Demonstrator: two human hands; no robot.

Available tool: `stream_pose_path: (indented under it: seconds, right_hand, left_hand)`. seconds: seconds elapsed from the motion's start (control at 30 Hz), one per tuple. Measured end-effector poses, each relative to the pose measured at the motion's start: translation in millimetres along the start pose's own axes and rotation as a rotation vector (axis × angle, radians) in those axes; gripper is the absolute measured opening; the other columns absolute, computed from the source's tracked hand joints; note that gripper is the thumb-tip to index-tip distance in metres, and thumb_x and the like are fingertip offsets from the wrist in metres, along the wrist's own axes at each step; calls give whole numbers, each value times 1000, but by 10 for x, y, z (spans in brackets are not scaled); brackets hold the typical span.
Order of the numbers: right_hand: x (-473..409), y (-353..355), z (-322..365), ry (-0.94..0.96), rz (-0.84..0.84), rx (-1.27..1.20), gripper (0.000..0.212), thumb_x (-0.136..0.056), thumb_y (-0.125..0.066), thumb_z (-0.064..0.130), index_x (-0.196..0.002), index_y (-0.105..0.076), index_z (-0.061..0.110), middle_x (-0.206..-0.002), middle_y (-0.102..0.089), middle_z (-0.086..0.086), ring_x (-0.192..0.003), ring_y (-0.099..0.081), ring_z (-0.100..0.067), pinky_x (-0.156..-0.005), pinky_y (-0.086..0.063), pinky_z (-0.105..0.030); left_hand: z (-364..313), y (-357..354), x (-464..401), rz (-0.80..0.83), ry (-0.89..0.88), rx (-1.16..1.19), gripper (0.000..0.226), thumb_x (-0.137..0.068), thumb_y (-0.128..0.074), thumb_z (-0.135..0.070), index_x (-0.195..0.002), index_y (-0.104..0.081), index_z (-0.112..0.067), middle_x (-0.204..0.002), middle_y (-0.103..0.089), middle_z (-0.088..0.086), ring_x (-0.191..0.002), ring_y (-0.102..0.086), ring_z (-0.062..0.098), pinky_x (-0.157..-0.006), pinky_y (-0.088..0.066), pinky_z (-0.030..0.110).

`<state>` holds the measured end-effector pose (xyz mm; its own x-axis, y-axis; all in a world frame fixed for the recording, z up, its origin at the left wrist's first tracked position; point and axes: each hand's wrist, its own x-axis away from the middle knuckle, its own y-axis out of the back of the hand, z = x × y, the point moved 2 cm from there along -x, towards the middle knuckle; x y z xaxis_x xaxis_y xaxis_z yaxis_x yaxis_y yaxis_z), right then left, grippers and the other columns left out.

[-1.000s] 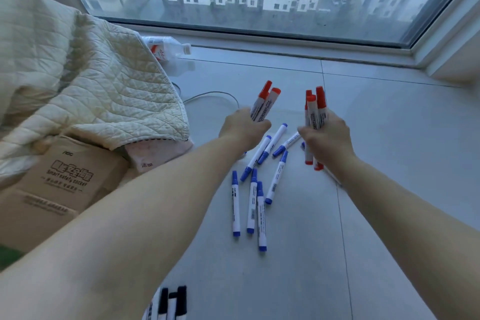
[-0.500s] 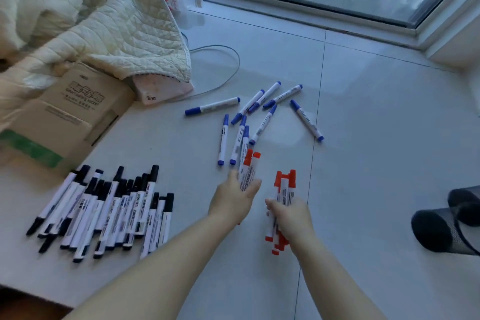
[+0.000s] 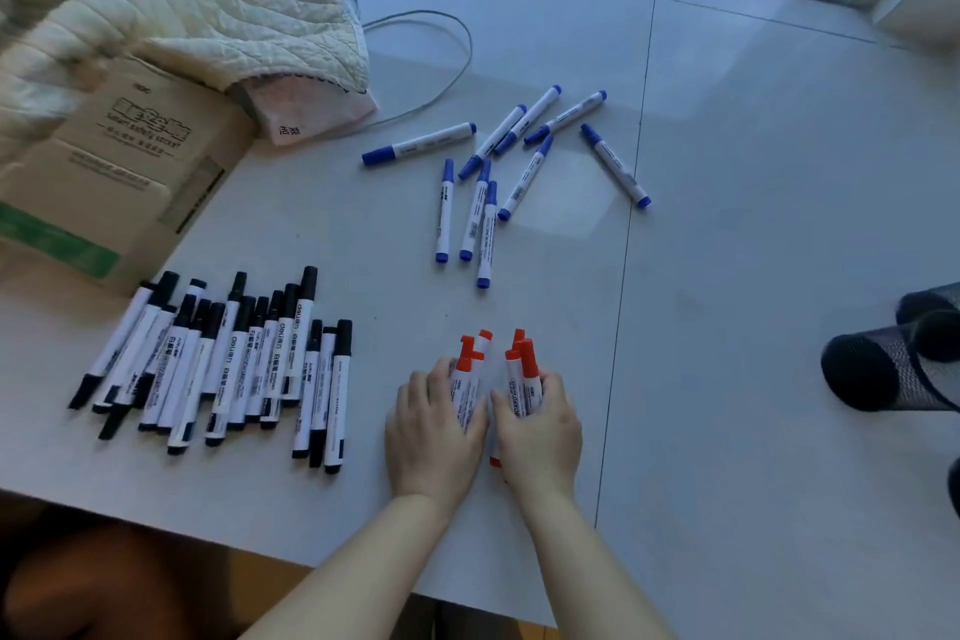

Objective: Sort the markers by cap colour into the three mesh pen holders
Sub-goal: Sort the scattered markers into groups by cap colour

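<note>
A: Hands moved? I see both pulled back from the blue markers (image 3: 511, 161), now low near the desk (image 3: 727, 224) edge.

B: Left hand (image 3: 434, 431) and right hand (image 3: 540, 431) each grip red markers (image 3: 522, 369). Black markers (image 3: 228, 359) already grouped. Mesh holders (image 3: 893, 369) far right, none filled as far as I see.

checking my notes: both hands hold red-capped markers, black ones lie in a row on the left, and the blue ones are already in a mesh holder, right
Not quite. The head view shows the blue markers lying loose on the surface, not in a mesh holder; the holders lie on their sides at the right edge. The rest holds: left hand and right hand hold red-capped markers, and the black markers lie in a row on the left.
</note>
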<state>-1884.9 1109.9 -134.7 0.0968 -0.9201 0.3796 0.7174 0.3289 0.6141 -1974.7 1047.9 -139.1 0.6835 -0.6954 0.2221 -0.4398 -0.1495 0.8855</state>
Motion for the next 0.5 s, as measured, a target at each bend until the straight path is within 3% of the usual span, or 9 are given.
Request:
stream_pose_path:
  seconds: [0.17, 0.27, 0.37, 0.5]
  right_hand:
    - [47, -25, -18, 145, -116, 163, 57, -77, -70, 31, -127, -50, 16, -110, -57, -3, -104, -48, -25, -83, -39, -33]
    - [75, -31, -25, 156, -213, 296, 70, -82, -63, 41, -141, -35, 16, -132, -49, -8, -119, -43, -29, -95, -36, -40]
    - [29, -88, -80, 84, -134, 357, 75, -89, -45, 50, -148, -8, 22, -155, -19, -5, -142, -17, -24, -113, -14, -38]
    - [-7, -164, -143, 40, -33, 571, 68, -93, -19, 56, -138, 24, 26, -158, 11, 3, -145, 10, -18, -116, 4, -41]
  left_hand:
    - [6, 16, -1, -57, -6, -95, 73, -81, -56, -52, -140, -38, -15, -118, -54, 12, -99, -53, 31, -78, -45, 42]
    - [0, 59, -35, -110, -79, -115, 64, -85, -35, -53, -140, -29, -20, -126, -56, 11, -106, -57, 31, -83, -47, 44]
    - [-32, 76, -52, -92, -163, -104, 57, -87, -29, -48, -139, -27, -24, -135, -52, 7, -119, -53, 29, -94, -43, 50]
    - [-39, 43, -57, -7, -163, -124, 58, -90, -27, -46, -144, -28, -26, -145, -42, 4, -131, -42, 29, -104, -33, 52]
